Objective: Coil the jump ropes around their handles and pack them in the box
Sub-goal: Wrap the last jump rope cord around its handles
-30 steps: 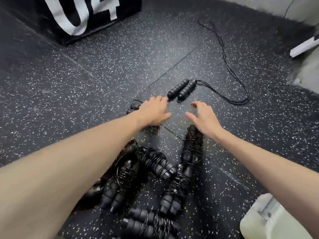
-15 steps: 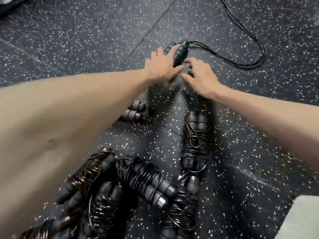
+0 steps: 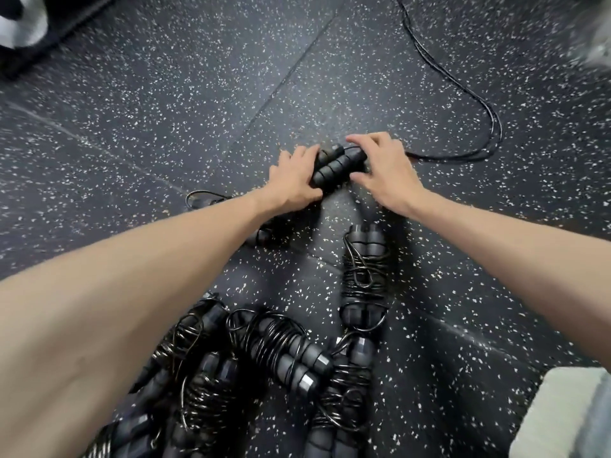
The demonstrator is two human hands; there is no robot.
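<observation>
A single head-worn wide-angle view looks steeply down, close over the speckled floor (image 3: 165, 110) filling the frame.

Both your bare forearms reach forward and converge near the middle of the view. Your left hand (image 3: 294, 180) curls its fingers round the pair of handles (image 3: 337, 163) from the left (thumb tucked underneath, out of sight). Your right hand (image 3: 383, 170) clamps them from the right, fingers arched over the top, thumb below.

Rope (image 3: 463, 90) cut off (top edge); corners blurred.
</observation>
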